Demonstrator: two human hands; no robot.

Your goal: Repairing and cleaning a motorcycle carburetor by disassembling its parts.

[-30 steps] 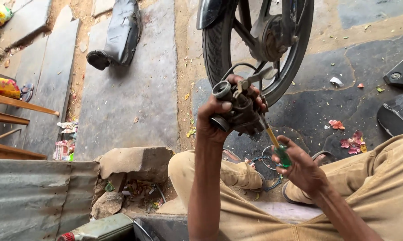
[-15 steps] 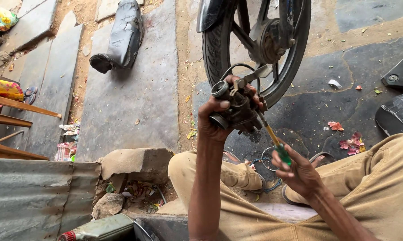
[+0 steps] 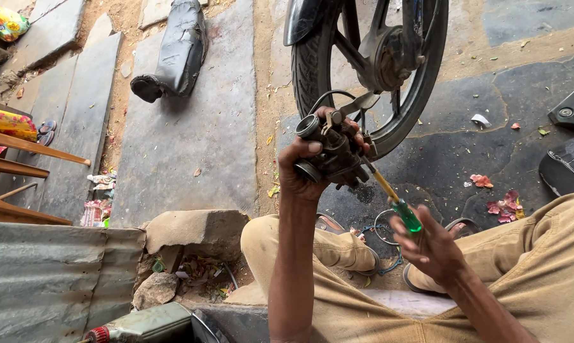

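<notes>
My left hand is gripping a greasy carburettor tightly, just below the motorcycle wheel. My right hand is closing its grip on a green-handled screwdriver, tip touching the carburettor.

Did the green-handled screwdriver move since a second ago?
Barely. The green-handled screwdriver sits about where it was against the black motorcycle wheel, its tip at the grimy metal carburettor in the left hand; the right hand holds it.

I see few packages here. A bright yellow, green and red printed bag lies at the ground's far left corner. Crumpled wrappers, pink, white and green, litter the ground beside the stone slab's near left edge. No signs or screens.
</notes>
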